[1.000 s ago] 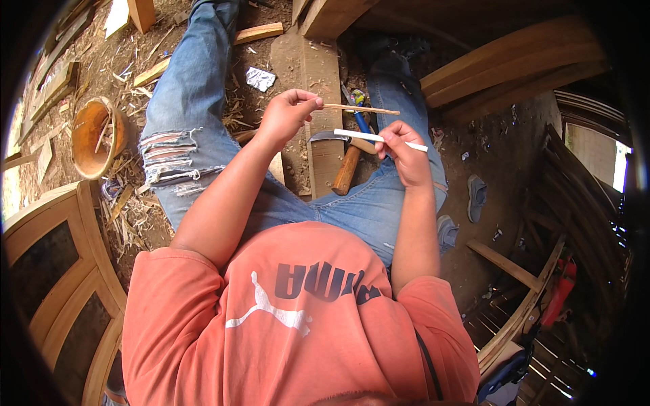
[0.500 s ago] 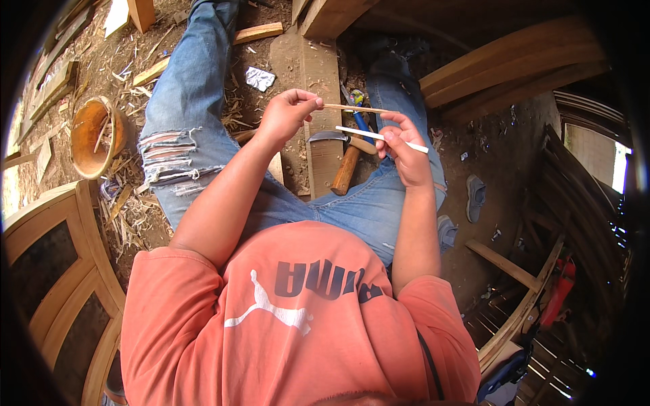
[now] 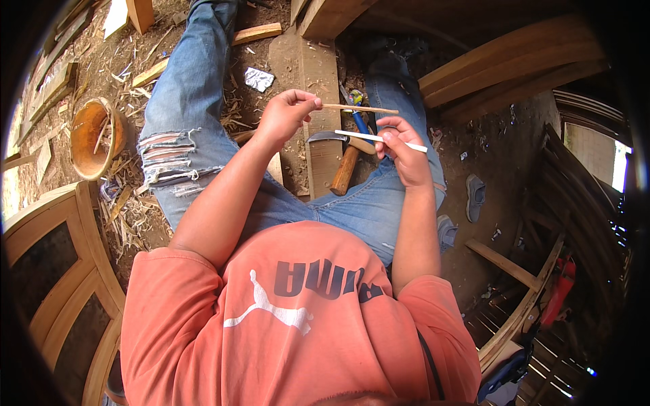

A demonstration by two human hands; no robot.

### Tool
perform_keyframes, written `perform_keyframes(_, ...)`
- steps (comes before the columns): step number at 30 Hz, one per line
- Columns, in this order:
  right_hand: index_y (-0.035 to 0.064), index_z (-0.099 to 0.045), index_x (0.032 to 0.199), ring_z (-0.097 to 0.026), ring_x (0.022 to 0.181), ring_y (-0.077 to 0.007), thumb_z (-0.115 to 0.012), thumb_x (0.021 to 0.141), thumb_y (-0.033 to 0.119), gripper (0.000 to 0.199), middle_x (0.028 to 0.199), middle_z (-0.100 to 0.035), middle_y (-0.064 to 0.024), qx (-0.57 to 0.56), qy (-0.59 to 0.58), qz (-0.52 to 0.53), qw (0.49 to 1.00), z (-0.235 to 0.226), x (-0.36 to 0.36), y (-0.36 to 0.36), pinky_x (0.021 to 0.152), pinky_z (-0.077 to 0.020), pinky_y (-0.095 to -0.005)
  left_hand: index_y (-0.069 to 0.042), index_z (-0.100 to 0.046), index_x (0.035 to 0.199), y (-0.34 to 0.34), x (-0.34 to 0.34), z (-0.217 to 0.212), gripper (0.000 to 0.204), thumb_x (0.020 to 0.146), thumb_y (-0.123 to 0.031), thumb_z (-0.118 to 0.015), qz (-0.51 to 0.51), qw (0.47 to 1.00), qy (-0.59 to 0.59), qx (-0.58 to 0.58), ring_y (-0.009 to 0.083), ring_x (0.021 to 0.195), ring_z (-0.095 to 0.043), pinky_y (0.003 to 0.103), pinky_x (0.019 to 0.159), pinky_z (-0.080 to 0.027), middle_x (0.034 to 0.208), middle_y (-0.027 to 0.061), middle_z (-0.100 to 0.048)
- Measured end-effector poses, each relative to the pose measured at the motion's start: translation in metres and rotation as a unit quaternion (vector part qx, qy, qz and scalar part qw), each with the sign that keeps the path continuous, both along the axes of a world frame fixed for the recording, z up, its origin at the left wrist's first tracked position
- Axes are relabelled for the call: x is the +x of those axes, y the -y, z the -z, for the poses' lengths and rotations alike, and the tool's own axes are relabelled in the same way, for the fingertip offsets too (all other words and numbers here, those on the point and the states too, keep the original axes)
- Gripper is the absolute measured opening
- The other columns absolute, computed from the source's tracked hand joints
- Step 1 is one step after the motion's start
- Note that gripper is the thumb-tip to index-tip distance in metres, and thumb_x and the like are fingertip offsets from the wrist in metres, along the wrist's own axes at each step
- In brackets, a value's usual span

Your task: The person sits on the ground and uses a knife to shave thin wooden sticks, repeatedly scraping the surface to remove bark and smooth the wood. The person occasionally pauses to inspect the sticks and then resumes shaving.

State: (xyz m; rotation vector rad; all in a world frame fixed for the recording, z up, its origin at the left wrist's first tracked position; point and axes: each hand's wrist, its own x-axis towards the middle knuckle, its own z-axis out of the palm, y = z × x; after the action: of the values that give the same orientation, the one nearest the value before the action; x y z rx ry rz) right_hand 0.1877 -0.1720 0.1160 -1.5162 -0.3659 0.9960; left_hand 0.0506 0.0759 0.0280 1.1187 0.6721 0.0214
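Note:
My left hand [image 3: 290,116] pinches one end of a thin wooden stick [image 3: 359,108] between thumb and fingertips. The stick points to the right, its far end just above the fingers of my right hand [image 3: 404,154]. In that hand a slim white rod [image 3: 379,139] lies across, gripped between thumb and fingers, with both ends sticking out. Beneath the hands, between my legs, are a curved-blade knife [image 3: 328,136] and a tool with a thick wooden handle [image 3: 346,169]. A blue-handled tool [image 3: 359,122] shows behind the stick, partly hidden.
A wooden plank [image 3: 321,74] runs forward between my legs. An orange-brown bowl [image 3: 97,139] stands at the left among wood shavings. A slatted wooden frame [image 3: 68,264] is at the lower left, a heavy beam [image 3: 514,57] at the upper right. A shoe [image 3: 476,197] lies on the right.
The wooden stick's free end now shows farther right, clear of my right fingers, which have shifted slightly down. My left hand has hardly moved.

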Motion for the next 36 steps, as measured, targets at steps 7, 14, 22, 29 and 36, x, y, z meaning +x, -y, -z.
perform_keyframes(7, 0.0004, -0.047, 0.152, -0.065, 0.078, -0.0127, -0.063, 0.104, 0.013, 0.052, 0.089, -0.067, -0.0070, 0.016, -0.119, 0.084, 0.989, 0.022, -0.011, -0.006, 0.065, -0.0535, -0.0278, -0.009, -0.072, 0.110, -0.001, -0.001, -0.001, 0.023, 0.098, -0.027, -0.078, 0.007, 1.000, 0.014, -0.025, 0.0059, 0.082, -0.060, 0.024, 0.073, -0.046, 0.099, -0.0025, -0.077)
perform_keyframes(14, -0.0002, -0.058, 0.138, -0.065, 0.077, -0.0132, -0.062, 0.105, 0.014, 0.036, 0.090, -0.069, -0.0077, 0.065, -0.160, 0.076, 0.982, 0.030, -0.023, -0.024, 0.066, -0.0530, -0.0284, -0.009, -0.075, 0.106, 0.005, -0.001, -0.001, 0.022, 0.096, -0.029, -0.080, 0.101, 0.994, 0.029, 0.007, 0.0078, 0.088, -0.064, 0.026, 0.076, -0.048, 0.097, -0.0025, -0.073)
perform_keyframes(22, -0.0008, -0.066, 0.114, -0.068, 0.080, -0.0152, -0.060, 0.107, 0.014, 0.017, 0.091, -0.070, -0.0098, 0.080, -0.130, 0.071, 0.986, 0.031, -0.013, -0.016, 0.069, -0.0544, -0.0291, -0.007, -0.070, 0.120, 0.006, -0.001, -0.004, 0.031, 0.101, -0.031, -0.074, 0.095, 0.992, 0.033, -0.079, 0.0076, 0.090, -0.066, 0.024, 0.081, -0.052, 0.105, 0.0010, -0.073)
perform_keyframes(29, 0.0012, -0.062, 0.113, -0.066, 0.075, -0.0166, -0.063, 0.104, 0.015, 0.016, 0.088, -0.069, -0.0111, 0.067, -0.086, 0.093, 0.990, 0.023, -0.005, -0.008, 0.068, -0.0558, -0.0295, -0.007, -0.069, 0.119, 0.002, -0.002, -0.007, 0.027, 0.106, -0.031, -0.066, 0.119, 0.984, -0.005, -0.132, 0.0075, 0.089, -0.067, 0.026, 0.085, -0.054, 0.107, 0.0026, -0.074)
perform_keyframes(36, 0.0026, -0.061, 0.112, -0.066, 0.076, -0.0168, -0.061, 0.105, 0.013, 0.012, 0.090, -0.070, -0.0116, 0.049, -0.056, 0.061, 0.995, 0.020, -0.002, -0.002, 0.070, -0.0557, -0.0289, -0.010, -0.069, 0.114, 0.003, -0.002, 0.002, 0.017, 0.104, -0.024, -0.069, 0.119, 0.987, 0.023, -0.106, 0.0064, 0.087, -0.065, 0.024, 0.082, -0.052, 0.104, 0.0010, -0.074)
